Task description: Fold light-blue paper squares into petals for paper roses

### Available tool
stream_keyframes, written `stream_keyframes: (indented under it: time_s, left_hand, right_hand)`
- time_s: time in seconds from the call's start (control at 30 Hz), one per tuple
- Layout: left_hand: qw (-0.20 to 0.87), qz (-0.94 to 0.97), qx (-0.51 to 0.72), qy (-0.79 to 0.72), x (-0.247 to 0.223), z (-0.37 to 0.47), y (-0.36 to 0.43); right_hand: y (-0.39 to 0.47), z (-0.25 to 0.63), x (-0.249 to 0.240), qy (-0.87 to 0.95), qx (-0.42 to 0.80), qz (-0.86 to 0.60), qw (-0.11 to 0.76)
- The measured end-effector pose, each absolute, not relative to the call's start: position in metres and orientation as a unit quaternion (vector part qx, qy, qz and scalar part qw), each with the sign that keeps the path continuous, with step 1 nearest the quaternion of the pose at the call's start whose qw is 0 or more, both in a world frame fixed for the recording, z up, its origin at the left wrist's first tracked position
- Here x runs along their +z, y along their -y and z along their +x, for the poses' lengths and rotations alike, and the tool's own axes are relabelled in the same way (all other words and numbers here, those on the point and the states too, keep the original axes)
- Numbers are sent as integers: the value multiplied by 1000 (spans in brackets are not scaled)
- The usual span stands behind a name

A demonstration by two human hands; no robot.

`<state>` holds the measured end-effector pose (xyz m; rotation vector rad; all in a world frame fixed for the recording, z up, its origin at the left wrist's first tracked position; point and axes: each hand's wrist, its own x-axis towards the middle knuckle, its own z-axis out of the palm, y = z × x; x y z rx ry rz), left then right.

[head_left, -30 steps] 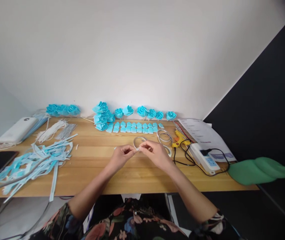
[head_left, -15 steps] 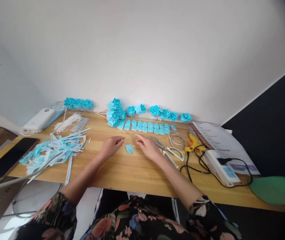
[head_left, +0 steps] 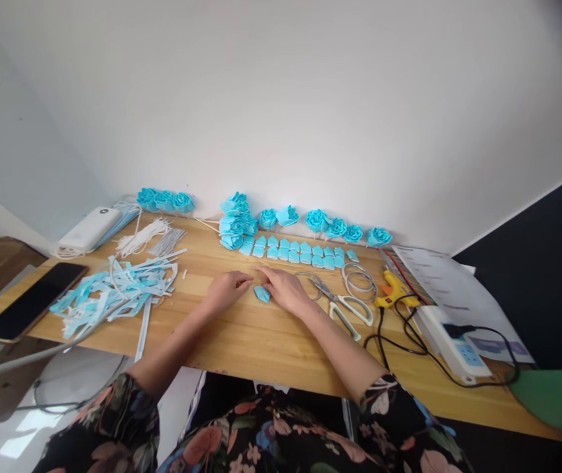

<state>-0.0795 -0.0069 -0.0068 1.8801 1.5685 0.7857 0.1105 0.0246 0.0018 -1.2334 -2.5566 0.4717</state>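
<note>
A small folded blue fabric piece (head_left: 261,294) lies on the wooden table (head_left: 241,348) between my hands. My left hand (head_left: 226,290) rests just left of it, fingers curled in and thumb against them; whether anything is inside is hidden. On the other side my right hand (head_left: 285,289) reaches over with its index finger stretched forward, its thumb side at the edge of the piece. Beyond my hands sit two rows of similar folded blue pieces (head_left: 305,253). Blue fabric roses (head_left: 317,221) line the wall, with a stack of roses (head_left: 234,223) left of the rows.
Scissors (head_left: 342,303), wire rings (head_left: 361,282), a yellow glue gun (head_left: 395,292) and a corded power strip (head_left: 458,351) are at right. Cut strips (head_left: 117,292), white cords (head_left: 145,236), a phone (head_left: 31,302) and a white power bank (head_left: 88,230) are at left.
My right hand has come in closer to the folded blue piece and now touches or overlaps its edge. My two hands are nearer each other. The whole view has shifted slightly.
</note>
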Motion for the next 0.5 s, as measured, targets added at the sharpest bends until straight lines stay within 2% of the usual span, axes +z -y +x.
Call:
stream_keyframes:
  time_s: [0.17,0.5]
  left_hand:
    - [312,701,318,-558,1,-80,6]
    - [414,728,330,-434,41,-57,-13]
  right_hand:
    - [-19,115,11,888,150,-415,129]
    - [-11,139,55,904,135,-348,208]
